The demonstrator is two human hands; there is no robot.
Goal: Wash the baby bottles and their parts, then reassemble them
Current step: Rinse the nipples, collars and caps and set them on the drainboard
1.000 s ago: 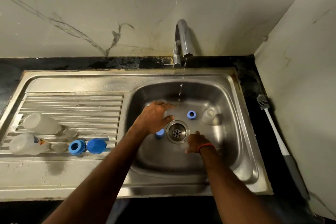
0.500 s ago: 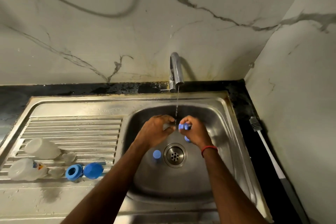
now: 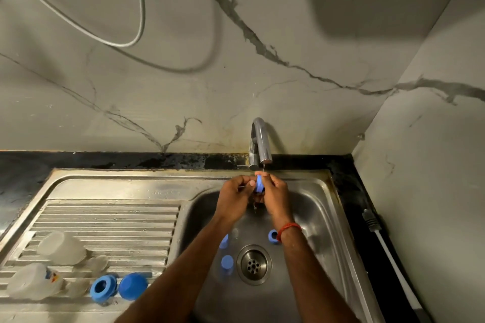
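Blue bottle ring (image 3: 259, 184) rinsed just below the tap (image 3: 259, 141).
The ring is pinched edge-up between the fingers of the left hand (image 3: 236, 195) and right hand (image 3: 275, 194), apparently so the thin stream runs across it. Other blue parts (image 3: 227, 262) are left lower down in the sink (image 3: 317, 207), and the bottles (image 3: 61, 248) lie well left of the tap.

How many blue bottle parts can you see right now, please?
6 blue parts: one held by the left hand and right hand under the tap; three in the basin by the drain; two on the drainboard. Others may be hidden.
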